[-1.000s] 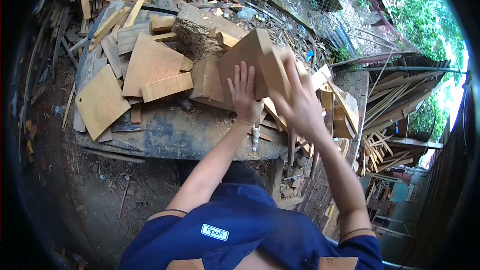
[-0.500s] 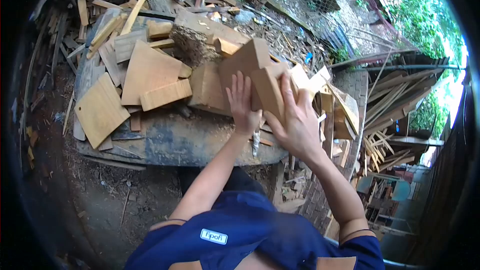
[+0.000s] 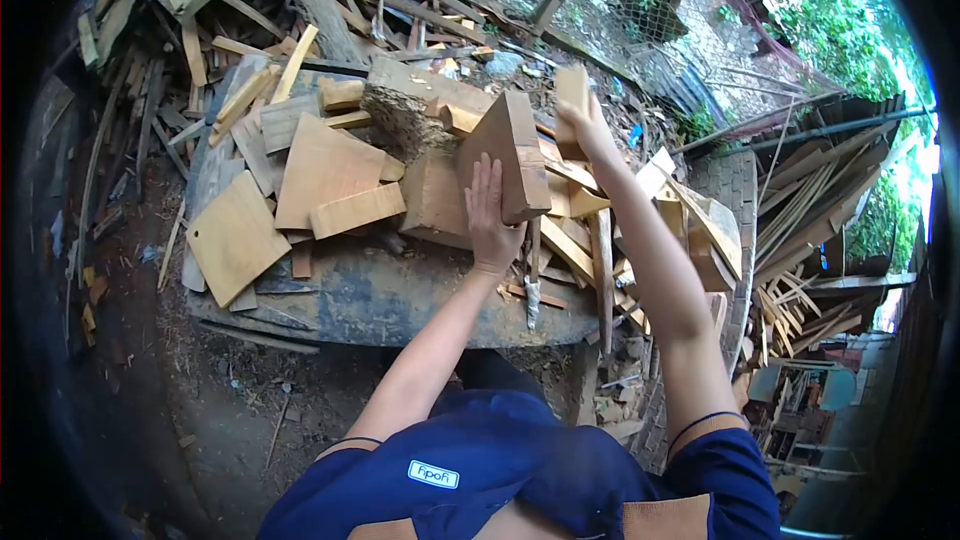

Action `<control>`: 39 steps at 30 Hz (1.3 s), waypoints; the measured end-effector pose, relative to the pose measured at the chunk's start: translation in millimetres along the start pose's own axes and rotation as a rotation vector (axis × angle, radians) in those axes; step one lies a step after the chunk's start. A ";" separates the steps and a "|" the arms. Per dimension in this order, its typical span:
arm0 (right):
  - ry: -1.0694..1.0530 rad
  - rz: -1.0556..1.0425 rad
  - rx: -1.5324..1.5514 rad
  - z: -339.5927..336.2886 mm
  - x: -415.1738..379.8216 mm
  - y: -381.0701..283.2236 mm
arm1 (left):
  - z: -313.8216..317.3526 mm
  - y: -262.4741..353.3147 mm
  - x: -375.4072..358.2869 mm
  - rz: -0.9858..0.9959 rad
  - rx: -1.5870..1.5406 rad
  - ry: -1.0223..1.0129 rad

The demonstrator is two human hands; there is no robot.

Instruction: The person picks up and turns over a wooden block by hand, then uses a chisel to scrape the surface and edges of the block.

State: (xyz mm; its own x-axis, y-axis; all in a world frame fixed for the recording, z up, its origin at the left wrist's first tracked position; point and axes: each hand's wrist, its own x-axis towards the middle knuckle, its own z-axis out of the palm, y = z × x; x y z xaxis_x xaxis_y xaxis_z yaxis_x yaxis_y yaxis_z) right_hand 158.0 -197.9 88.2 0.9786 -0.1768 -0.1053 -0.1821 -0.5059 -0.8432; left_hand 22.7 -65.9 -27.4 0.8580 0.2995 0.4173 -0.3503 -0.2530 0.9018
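A thick wooden block (image 3: 497, 155) stands tilted on the bench, with its end face toward the right. My left hand (image 3: 488, 215) lies flat against its near side, fingers stretched up and the thumb by the lower edge. Farther out and to the right, my right hand (image 3: 590, 130) is raised and closed around a smaller wooden block (image 3: 572, 92). The fingers on that block's far side are partly hidden. Behind the tilted block sits another chunky wooden block (image 3: 430, 195). A handle wrapped in white (image 3: 532, 305) lies below my left hand.
Flat wooden boards (image 3: 330, 172), one of them a squarish board with a hole (image 3: 235, 240), cover the left of the worn bench (image 3: 360, 290). A rough timber beam (image 3: 400, 95) lies behind. Offcuts (image 3: 700, 230) are heaped at the right, and scrap wood (image 3: 200, 0) is piled beyond.
My right hand has lifted away from the tilted block, up and outward, carrying the smaller block. My left hand stays on the tilted block. The view has shifted slightly.
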 end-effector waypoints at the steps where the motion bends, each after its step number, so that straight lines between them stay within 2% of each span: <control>1: -0.006 0.077 0.018 -11.5 -14.7 25.1 | 0.7 -0.2 1.3 0.000 -0.017 -0.001; 2: -0.076 0.322 0.026 -19.1 -51.5 10.8 | 1.7 -1.2 1.5 -0.002 -0.037 -0.008; 4: -0.029 0.384 -0.044 -20.1 -97.0 69.6 | 0.3 -1.8 0.7 0.002 -0.030 -0.028; 6: -0.024 0.436 0.052 -5.7 -154.0 105.1 | -0.2 -1.6 1.6 0.004 -0.032 -0.027; 8: -0.062 0.606 -0.043 12.6 -198.1 171.2 | 0.1 -3.8 1.4 0.024 -0.023 -0.027; 10: -0.136 0.575 0.069 37.7 -238.1 200.9 | -0.7 -5.8 2.4 0.052 -0.008 -0.040; 12: -0.128 0.521 -0.059 64.9 -264.0 242.2 | -1.4 -5.5 2.4 0.043 -0.022 -0.048; 13: -0.132 0.453 -0.160 74.4 -267.7 236.1 | -1.2 -6.1 2.1 0.053 -0.006 -0.060; 14: -0.129 0.509 -0.281 80.8 -272.3 229.1 | -1.7 -6.5 2.0 0.048 -0.002 -0.059; 16: -0.125 0.309 -0.362 91.5 -274.3 233.3 | -2.5 -7.5 1.5 0.054 0.016 -0.062; 20: -0.257 0.373 -0.510 99.0 -261.5 230.2 | -2.9 -10.9 -1.7 0.040 0.021 -0.082; 22: -0.256 0.280 -0.612 102.7 -256.7 232.5 | -4.4 -15.6 -8.3 -0.013 0.021 -0.107; 26: -0.147 0.093 -0.464 102.1 -248.5 230.4 | -3.5 -33.0 -29.1 -0.113 0.061 -0.142; 28: -0.089 0.039 -0.402 100.6 -239.4 213.8 | -6.9 -63.0 -53.2 -0.138 0.148 -0.175; 30: 0.043 0.018 -0.273 95.0 -229.2 206.0 | -6.2 -93.9 -78.8 0.038 0.556 -0.359; 31: 0.073 0.003 -0.232 91.2 -222.1 196.9 | -6.9 -87.1 -77.9 -0.148 0.415 -0.343; 32: 0.064 0.001 -0.228 86.5 -214.2 186.0 | -7.4 -80.2 -74.3 -0.152 0.424 -0.338; 34: 0.181 0.080 -0.079 76.6 -198.7 159.7 | -8.9 -60.1 -58.0 -0.090 0.401 -0.293; 35: 0.214 0.023 -0.084 70.0 -188.1 145.3 | -9.9 -62.6 -58.6 -0.094 0.406 -0.294; 37: 0.230 -0.175 0.099 54.8 -165.9 95.4 | -8.0 -68.3 -60.5 -0.077 0.424 -0.316; 38: 0.215 -0.290 0.095 44.9 -158.4 68.3 | -8.1 -65.4 -60.3 -0.082 0.422 -0.318; 39: 0.180 -0.496 0.096 34.0 -147.0 41.7 | -8.4 -60.9 -56.8 -0.132 0.357 -0.307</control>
State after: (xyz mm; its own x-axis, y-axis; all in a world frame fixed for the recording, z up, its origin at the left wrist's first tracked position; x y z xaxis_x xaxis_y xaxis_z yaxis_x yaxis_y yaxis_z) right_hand 9.8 -164.3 50.6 0.9114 -0.0826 0.4032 0.3160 -0.4873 -0.8141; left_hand -7.9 -59.8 -105.0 0.9763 0.0789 0.2014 -0.1266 -0.5467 0.8277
